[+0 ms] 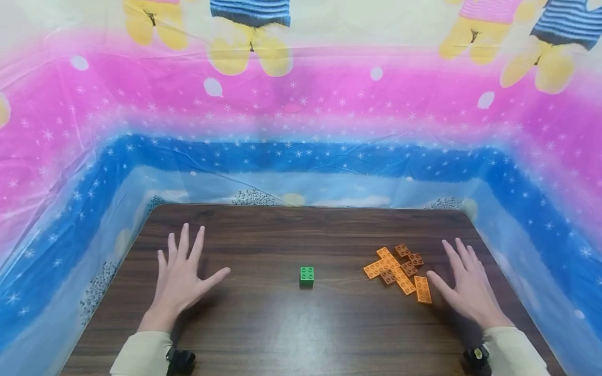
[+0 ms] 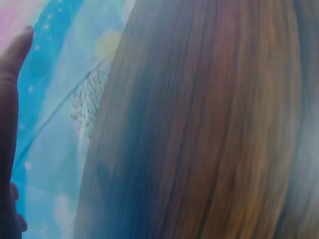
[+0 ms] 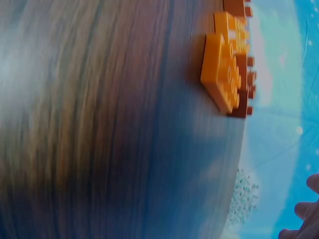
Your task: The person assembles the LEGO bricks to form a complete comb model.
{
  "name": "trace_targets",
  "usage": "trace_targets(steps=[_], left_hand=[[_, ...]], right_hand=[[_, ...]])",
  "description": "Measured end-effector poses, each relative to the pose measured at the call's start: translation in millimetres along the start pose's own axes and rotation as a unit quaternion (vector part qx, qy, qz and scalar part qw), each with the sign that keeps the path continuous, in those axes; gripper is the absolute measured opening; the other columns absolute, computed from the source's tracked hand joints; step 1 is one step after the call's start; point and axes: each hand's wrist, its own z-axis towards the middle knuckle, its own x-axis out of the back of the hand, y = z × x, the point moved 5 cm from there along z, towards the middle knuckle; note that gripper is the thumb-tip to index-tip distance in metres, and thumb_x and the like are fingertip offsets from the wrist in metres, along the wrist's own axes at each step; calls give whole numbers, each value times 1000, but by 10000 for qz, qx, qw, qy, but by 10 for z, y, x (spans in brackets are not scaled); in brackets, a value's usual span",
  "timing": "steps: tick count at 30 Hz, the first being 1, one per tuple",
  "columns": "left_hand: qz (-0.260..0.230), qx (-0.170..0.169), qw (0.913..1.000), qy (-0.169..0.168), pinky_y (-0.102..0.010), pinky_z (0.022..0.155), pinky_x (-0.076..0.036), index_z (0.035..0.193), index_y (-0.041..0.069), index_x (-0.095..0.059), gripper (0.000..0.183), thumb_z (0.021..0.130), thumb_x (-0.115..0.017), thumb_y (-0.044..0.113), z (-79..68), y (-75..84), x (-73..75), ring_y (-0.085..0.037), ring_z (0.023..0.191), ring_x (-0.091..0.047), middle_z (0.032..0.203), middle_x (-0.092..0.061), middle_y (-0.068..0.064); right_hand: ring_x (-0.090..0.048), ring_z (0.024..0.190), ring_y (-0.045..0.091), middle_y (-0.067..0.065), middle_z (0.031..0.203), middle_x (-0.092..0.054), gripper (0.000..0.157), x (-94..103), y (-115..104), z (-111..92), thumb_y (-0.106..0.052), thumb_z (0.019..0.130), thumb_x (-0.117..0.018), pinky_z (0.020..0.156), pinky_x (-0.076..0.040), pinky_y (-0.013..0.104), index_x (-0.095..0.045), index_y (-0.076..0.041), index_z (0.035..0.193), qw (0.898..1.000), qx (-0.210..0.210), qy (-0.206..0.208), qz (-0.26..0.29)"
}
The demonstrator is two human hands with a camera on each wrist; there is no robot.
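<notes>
In the head view my left hand (image 1: 180, 277) is held over the left side of the table with its fingers spread and straight, holding nothing. My right hand (image 1: 469, 284) is spread likewise on the right, its thumb close to an orange brick (image 1: 423, 290). A green brick (image 1: 307, 277) with studs on top stands alone near the middle. Left of my right hand lie several orange bricks (image 1: 374, 269) and several brown bricks (image 1: 416, 259) in a loose cluster. The right wrist view shows an orange brick (image 3: 219, 72) from the side, in front of brown ones.
The dark wood table (image 1: 263, 230) has its far edge against a patterned cloth (image 1: 282, 94) in pink and blue, which also rises along both sides. A black wrist device (image 1: 181, 360) sits at my left cuff, another wrist device (image 1: 477, 355) at the right.
</notes>
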Motion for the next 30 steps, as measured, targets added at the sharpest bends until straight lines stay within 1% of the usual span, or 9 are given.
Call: trace_targets(steps=[4, 8, 10, 15, 17, 21, 24, 28, 30], left_hand=[[-245, -61, 9996, -137, -82, 113, -15, 171, 24, -6, 116, 87, -70, 71, 21, 113, -47, -58, 155, -4, 176, 2, -17], [-482, -79, 9983, -333, -77, 116, -19, 171, 26, -5, 114, 88, -70, 69, 16, 211, -98, -55, 157, -7, 176, -2, -16], [-601, -94, 9974, -396, -76, 116, -21, 171, 26, -5, 113, 89, -70, 68, 14, 263, -126, -53, 157, -8, 176, -4, -16], [-885, -151, 9946, -528, -78, 112, -27, 171, 27, -6, 110, 90, -70, 68, 31, 415, -208, -50, 158, -12, 177, -7, -13], [-1043, -162, 9925, -624, -77, 111, -31, 170, 30, -5, 109, 91, -69, 68, 38, 477, -251, -48, 158, -17, 177, -8, -10], [-1352, -173, 9873, -814, -75, 106, -38, 170, 36, -5, 105, 91, -68, 68, 51, 592, -333, -43, 155, -29, 177, -10, -6], [-1549, -163, 9838, -888, -75, 106, -38, 169, 37, -8, 103, 92, -69, 68, 61, 671, -379, -40, 155, -30, 176, -14, -5], [-1933, -250, 9770, -867, -73, 111, -35, 169, 33, -19, 99, 91, -72, 64, 70, 777, -443, -37, 155, -31, 173, -26, -7], [-2225, -299, 9703, -902, -68, 113, -36, 168, 29, -27, 95, 91, -74, 61, 77, 838, -487, -36, 154, -34, 171, -32, -8]], right_hand=[[-6, 158, 50, 20, 175, -9, 90, -72, -111, -1, -49, 101, -67, 124, -1, 67, -18, -21, 170, 9998, 171, -48, -9], [-12, 158, 50, 20, 174, -15, 91, -139, -204, -10, -51, 99, -70, 125, -8, 67, -21, -20, 169, 9996, 290, -63, -29], [-17, 156, 51, 21, 172, -21, 91, -160, -253, -8, -51, 97, -71, 123, -13, 69, -24, -20, 169, 9993, 359, -35, -50], [-32, 148, 54, 26, 165, -35, 92, -194, -374, 23, -51, 94, -76, 112, -28, 74, -31, -17, 166, 9983, 548, 67, -156], [-36, 145, 54, 26, 162, -39, 92, -216, -417, 37, -52, 93, -77, 109, -32, 74, -34, -16, 165, 9980, 596, 75, -182], [-40, 143, 51, 25, 161, -41, 90, -273, -486, 50, -53, 92, -77, 107, -36, 72, -36, -16, 164, 9978, 629, 4, -211], [-42, 141, 50, 25, 159, -43, 88, -307, -523, 61, -52, 93, -77, 107, -37, 72, -39, -13, 162, 9971, 719, -4, -239], [-45, 137, 50, 26, 155, -47, 85, -347, -567, 83, -51, 94, -76, 105, -38, 72, -43, -7, 159, 9960, 851, -22, -268], [-47, 135, 50, 26, 153, -49, 85, -372, -582, 93, -52, 94, -76, 104, -39, 72, -44, -5, 158, 9958, 859, -64, -299]])
